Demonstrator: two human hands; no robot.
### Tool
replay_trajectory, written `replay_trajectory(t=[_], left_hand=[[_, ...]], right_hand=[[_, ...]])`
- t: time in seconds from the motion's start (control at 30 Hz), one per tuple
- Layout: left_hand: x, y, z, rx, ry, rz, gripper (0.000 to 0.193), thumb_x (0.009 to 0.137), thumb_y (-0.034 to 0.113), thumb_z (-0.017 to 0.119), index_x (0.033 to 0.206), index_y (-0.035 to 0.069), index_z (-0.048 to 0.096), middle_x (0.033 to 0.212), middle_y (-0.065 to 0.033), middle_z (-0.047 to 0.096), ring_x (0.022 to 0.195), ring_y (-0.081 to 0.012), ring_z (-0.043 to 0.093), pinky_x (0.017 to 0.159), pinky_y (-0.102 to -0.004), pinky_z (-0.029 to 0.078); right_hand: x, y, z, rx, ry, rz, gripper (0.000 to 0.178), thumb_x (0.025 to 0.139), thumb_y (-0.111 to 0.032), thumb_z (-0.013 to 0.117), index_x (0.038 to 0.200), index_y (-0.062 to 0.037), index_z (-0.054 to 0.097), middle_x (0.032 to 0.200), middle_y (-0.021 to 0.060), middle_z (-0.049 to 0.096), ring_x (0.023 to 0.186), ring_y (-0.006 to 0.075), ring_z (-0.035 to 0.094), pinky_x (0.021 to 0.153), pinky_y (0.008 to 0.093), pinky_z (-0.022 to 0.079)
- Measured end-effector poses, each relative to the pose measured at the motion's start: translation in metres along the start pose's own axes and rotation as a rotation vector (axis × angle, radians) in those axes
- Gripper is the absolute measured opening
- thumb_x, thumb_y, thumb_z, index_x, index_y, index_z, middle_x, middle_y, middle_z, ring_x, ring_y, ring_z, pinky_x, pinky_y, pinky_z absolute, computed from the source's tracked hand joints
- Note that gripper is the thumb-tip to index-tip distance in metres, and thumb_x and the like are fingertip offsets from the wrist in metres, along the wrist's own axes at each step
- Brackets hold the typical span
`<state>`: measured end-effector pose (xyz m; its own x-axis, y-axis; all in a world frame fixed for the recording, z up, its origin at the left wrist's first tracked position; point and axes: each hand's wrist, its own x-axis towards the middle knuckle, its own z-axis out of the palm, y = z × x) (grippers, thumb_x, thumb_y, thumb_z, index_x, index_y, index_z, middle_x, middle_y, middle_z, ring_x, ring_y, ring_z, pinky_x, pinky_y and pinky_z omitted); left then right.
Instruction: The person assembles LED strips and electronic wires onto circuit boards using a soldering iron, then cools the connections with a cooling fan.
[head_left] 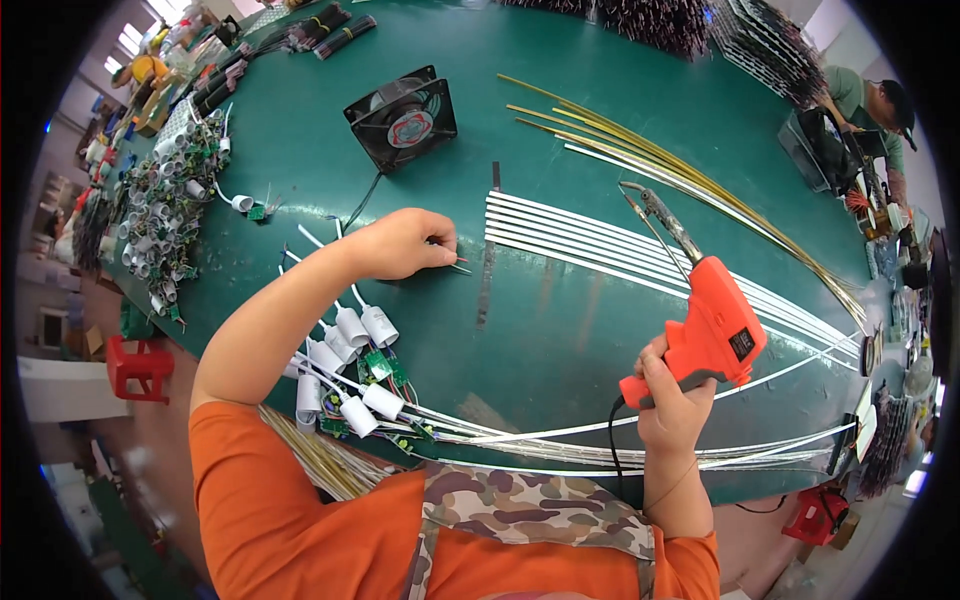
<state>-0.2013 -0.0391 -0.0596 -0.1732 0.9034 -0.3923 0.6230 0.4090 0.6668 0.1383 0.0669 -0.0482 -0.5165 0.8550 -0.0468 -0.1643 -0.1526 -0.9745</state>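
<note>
My right hand [672, 405] is wrapped around the grip of a red soldering gun [715, 325], its metal tip raised over a row of thin white LED strips [600, 255] lying side by side. My left hand [405, 245] is closed in a pinch near the left ends of those strips. Short thin wires [461, 265] stick out from its fingertips; what they lead to is hidden behind the hand. Below my left forearm lies a group of white lamp caps [350, 325] with cords and small green circuit boards [378, 366]. Finished-looking long strips [560, 440] run rightward from them.
A black fan [402, 118] stands beyond my left hand. At the left is a heap of lamp caps with boards [165, 215]. Yellowish strips [640, 140] lie at the far right of the green table [470, 330]. Another person [870, 110] works at the right edge.
</note>
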Motion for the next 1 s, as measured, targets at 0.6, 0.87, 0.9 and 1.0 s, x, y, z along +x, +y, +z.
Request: replay_trajectory(t=[0.6,0.87,0.9,1.0], left_hand=[[0.033,0.013,-0.003,-0.231,-0.01,-0.152,0.021,0.088,0.022,0.061,0.084,0.002,0.062,0.072,-0.0026,0.06,0.062,-0.0107,0.055,0.056,-0.0283,0.045],[0.042,0.008,-0.002,-0.222,-0.046,-0.114,0.019,0.086,0.02,0.063,0.083,0.001,0.064,0.072,-0.0056,0.061,0.063,-0.0133,0.055,0.059,-0.0303,0.046],[0.043,0.008,-0.001,-0.194,-0.024,-0.112,0.019,0.085,0.019,0.063,0.082,0.0,0.064,0.071,-0.0069,0.061,0.064,-0.0145,0.056,0.06,-0.0316,0.047],[0.044,0.008,-0.001,-0.148,-0.004,-0.11,0.019,0.083,0.019,0.063,0.08,0.0,0.064,0.071,-0.0099,0.062,0.066,-0.0173,0.057,0.063,-0.0341,0.047]], right_hand=[[0.01,0.015,0.018,-0.074,-0.213,0.085,0.052,0.08,-0.008,0.069,0.128,0.0028,0.049,0.123,0.0166,0.058,0.094,0.0199,0.065,0.08,0.0327,0.055],[0.016,0.021,0.033,-0.157,-0.281,0.101,0.043,0.082,-0.004,0.066,0.122,0.0039,0.053,0.106,0.0126,0.064,0.088,0.0156,0.063,0.078,0.0306,0.052],[0.016,0.025,0.032,-0.252,-0.324,0.051,0.04,0.083,-0.003,0.065,0.12,0.0044,0.054,0.103,0.0113,0.064,0.086,0.0139,0.062,0.076,0.0293,0.051],[0.016,0.028,0.036,-0.368,-0.342,-0.007,0.032,0.083,-0.001,0.063,0.114,0.0053,0.058,0.091,0.007,0.065,0.079,0.0104,0.059,0.072,0.0263,0.048]])
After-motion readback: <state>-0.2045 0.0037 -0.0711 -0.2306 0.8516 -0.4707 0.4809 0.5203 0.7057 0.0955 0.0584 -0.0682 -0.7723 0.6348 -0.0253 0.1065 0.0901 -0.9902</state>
